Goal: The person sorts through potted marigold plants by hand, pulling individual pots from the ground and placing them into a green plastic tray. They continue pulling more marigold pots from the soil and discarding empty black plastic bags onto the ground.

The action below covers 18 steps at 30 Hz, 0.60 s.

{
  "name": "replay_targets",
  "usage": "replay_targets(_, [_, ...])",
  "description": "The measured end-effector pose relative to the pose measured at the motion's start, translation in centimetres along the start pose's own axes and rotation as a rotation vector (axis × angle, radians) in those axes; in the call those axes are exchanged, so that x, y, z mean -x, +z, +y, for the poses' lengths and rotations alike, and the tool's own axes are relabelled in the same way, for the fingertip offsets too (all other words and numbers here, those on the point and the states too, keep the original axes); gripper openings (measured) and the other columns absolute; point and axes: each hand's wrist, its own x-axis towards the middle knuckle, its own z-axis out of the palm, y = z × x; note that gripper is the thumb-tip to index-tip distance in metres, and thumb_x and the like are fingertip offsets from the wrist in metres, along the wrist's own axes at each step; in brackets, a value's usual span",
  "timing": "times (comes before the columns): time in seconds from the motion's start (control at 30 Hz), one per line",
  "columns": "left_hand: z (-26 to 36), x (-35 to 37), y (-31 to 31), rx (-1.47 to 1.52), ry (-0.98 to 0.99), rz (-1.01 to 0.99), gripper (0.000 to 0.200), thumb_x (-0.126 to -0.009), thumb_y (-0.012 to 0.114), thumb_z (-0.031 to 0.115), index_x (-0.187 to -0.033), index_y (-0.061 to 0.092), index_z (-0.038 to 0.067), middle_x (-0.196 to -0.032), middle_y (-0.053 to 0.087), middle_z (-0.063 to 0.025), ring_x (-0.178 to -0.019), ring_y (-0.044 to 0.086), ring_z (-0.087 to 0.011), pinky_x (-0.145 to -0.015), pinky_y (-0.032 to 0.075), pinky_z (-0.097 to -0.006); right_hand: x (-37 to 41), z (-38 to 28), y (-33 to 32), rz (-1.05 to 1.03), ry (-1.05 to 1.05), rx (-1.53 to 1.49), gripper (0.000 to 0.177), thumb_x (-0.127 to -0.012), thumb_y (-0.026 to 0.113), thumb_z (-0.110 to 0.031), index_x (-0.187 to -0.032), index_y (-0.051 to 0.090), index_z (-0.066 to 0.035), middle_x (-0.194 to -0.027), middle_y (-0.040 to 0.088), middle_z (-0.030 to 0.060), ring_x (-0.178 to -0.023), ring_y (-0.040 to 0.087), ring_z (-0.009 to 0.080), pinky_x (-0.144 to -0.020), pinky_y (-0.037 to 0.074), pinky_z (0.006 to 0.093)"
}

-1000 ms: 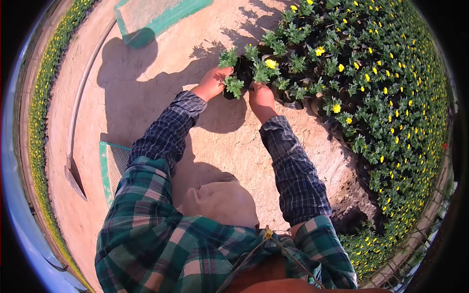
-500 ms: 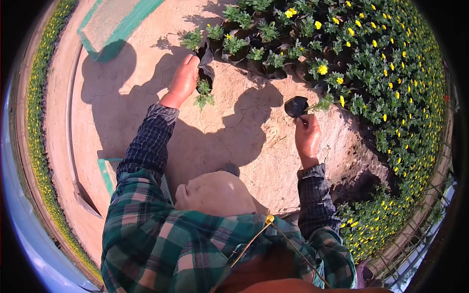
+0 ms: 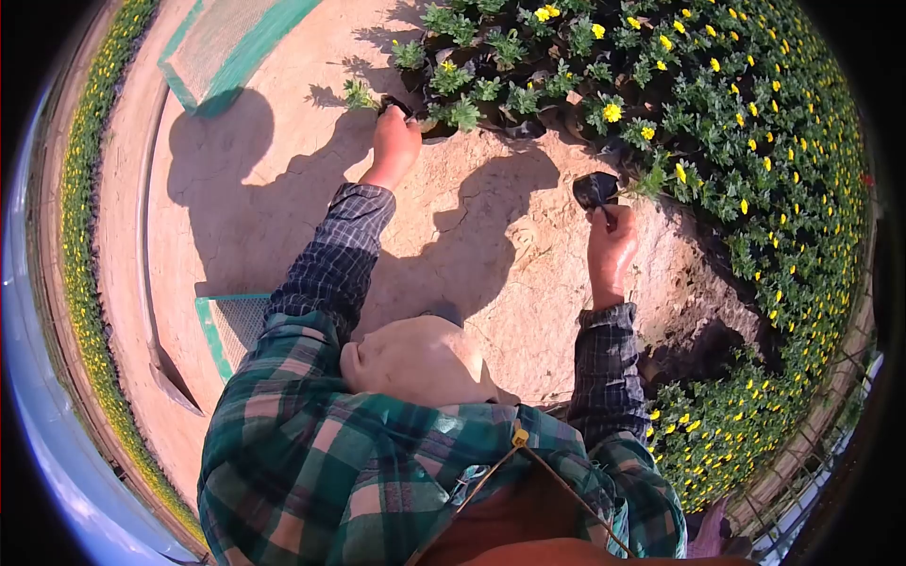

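Observation:
My left hand [image 3: 396, 146] is at the near left corner of the plant block, its fingers closed on the dark rim of a plant bag [image 3: 396, 106]. A small green plant [image 3: 359, 94] shows just left of those fingers. Off to the right, my right hand [image 3: 612, 236] pinches a black plant bag [image 3: 595, 191] that lies tilted, its leafy plant [image 3: 649, 181] pointing right towards the bed. Potted plants with yellow flowers [image 3: 612, 113] stand close together beyond both hands.
A green-edged mesh screen [image 3: 236, 57] lies at the upper left, a second mesh piece [image 3: 236, 325] beside my left sleeve. A long-handled shovel [image 3: 143, 226] lies along the left. Dug soil [image 3: 694, 292] is right of my right hand.
My left hand has moved right and slightly up to the plants' edge; the plant that hung below it no longer shows there. My right hand, with the black bag, has shifted slightly right and up.

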Motion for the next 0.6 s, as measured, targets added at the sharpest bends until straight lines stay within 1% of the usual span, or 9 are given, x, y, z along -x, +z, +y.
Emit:
replay_targets(0.07, [0.2, -0.5, 1.2, 0.014, -0.136, -0.031, 0.021, -0.078, 0.06, 0.015, -0.088, 0.055, -0.003, -0.088, 0.06, -0.0249, -0.087, 0.058, -0.0411, -0.077, 0.045, -0.0462, -0.4, -1.4, 0.2, 0.019, -0.051, 0.078, 0.009, -0.081, 0.064, -0.006, -0.086, 0.058, -0.001, -0.073, 0.063, 0.0109, -0.064, 0.06, 0.0175, -0.06, 0.047, 0.0302])
replay_targets(0.1, [0.2, -0.5, 1.3, -0.02, -0.053, 0.019, 0.022, -0.078, 0.061, 0.016, -0.089, 0.055, -0.003, -0.088, 0.06, -0.0244, -0.087, 0.058, -0.041, -0.077, 0.046, -0.0456, -0.7, -1.6, 0.5, 0.025, -0.098, 0.068, 0.009, -0.081, 0.063, -0.005, -0.085, 0.057, 0.0, -0.072, 0.062, 0.0114, -0.064, 0.059, 0.019, -0.06, 0.046, 0.0312])
replay_targets(0.23, [-1.6, -0.5, 2.7, 0.05, -0.094, -0.026, 0.025, -0.079, 0.061, 0.016, -0.093, 0.055, -0.004, -0.091, 0.06, -0.0254, -0.088, 0.058, -0.0411, -0.078, 0.046, -0.0457, -2.7, -1.5, 3.4, 0.076, -0.254, 0.111, 0.007, -0.077, 0.059, 0.0, -0.084, 0.056, 0.0, -0.074, 0.06, 0.018, -0.069, 0.06, 0.0345, -0.063, 0.047, 0.0398])
replay_targets(0.3, [0.0, -0.4, 1.7, -0.055, 0.013, -0.06, 0.027, -0.079, 0.061, 0.015, -0.096, 0.054, -0.004, -0.093, 0.06, -0.0258, -0.09, 0.058, -0.0414, -0.08, 0.046, -0.046, -3.3, -1.2, 5.4, 0.082, -0.309, 0.172, 0.008, -0.077, 0.057, 0.0, -0.085, 0.056, 0.0, -0.078, 0.059, 0.0201, -0.074, 0.059, 0.04, -0.067, 0.047, 0.0441])
replay_targets(0.37, [-0.3, -0.6, 1.1, -0.118, -0.037, -0.19, 0.026, -0.079, 0.061, 0.012, -0.098, 0.053, -0.004, -0.093, 0.06, -0.0258, -0.092, 0.057, -0.0417, -0.081, 0.046, -0.0462, -3.5, 0.2, 7.4, -0.006, -0.298, 0.195, 0.009, -0.077, 0.056, -0.002, -0.086, 0.056, 0.0, -0.08, 0.059, 0.0207, -0.078, 0.058, 0.0409, -0.07, 0.047, 0.0459])
replay_targets(0.4, [0.6, -0.2, 0.2, -0.059, -0.019, -0.159, 0.027, -0.079, 0.061, 0.011, -0.099, 0.052, -0.004, -0.094, 0.06, -0.0267, -0.092, 0.057, -0.0416, -0.081, 0.046, -0.046, -3.3, 1.2, 8.1, -0.064, -0.278, 0.194, 0.011, -0.078, 0.056, -0.003, -0.088, 0.057, 0.0, -0.082, 0.059, 0.0213, -0.08, 0.058, 0.0409, -0.072, 0.047, 0.0462])
replay_targets(0.43, [3.4, -0.4, -1.8, -0.104, -0.13, -0.229, 0.027, -0.077, 0.062, 0.006, -0.1, 0.052, -0.002, -0.093, 0.059, -0.0243, -0.092, 0.057, -0.0402, -0.08, 0.047, -0.0442, -3.4, 2.0, 8.7, -0.122, -0.262, 0.194, 0.013, -0.078, 0.057, -0.004, -0.091, 0.058, 0.0, -0.083, 0.059, 0.0218, -0.082, 0.058, 0.0409, -0.073, 0.047, 0.0466])
replay_targets(0.5, [4.1, -0.7, -3.1, -0.133, 0.107, -0.07, 0.028, -0.074, 0.063, 0.0, -0.101, 0.053, 0.003, -0.09, 0.057, -0.0203, -0.089, 0.057, -0.0386, -0.077, 0.047, -0.0428, -3.2, 0.8, 7.7, -0.114, -0.365, 0.164, 0.021, -0.08, 0.056, -0.007, -0.1, 0.06, 0.0, -0.087, 0.061, 0.0223, -0.086, 0.059, 0.0389, -0.076, 0.049, 0.0454])
replay_targets(0.6, [4.9, -2.4, -4.4, -0.081, 0.242, -0.094, 0.035, -0.069, 0.062, -0.008, -0.1, 0.055, 0.005, -0.088, 0.055, -0.017, -0.088, 0.056, -0.0367, -0.073, 0.046, -0.0425, -2.3, 1.1, 7.6, -0.197, -0.262, 0.284, 0.02, -0.082, 0.056, -0.009, -0.099, 0.06, 0.0, -0.088, 0.061, 0.0217, -0.085, 0.059, 0.0386, -0.075, 0.049, 0.0449])
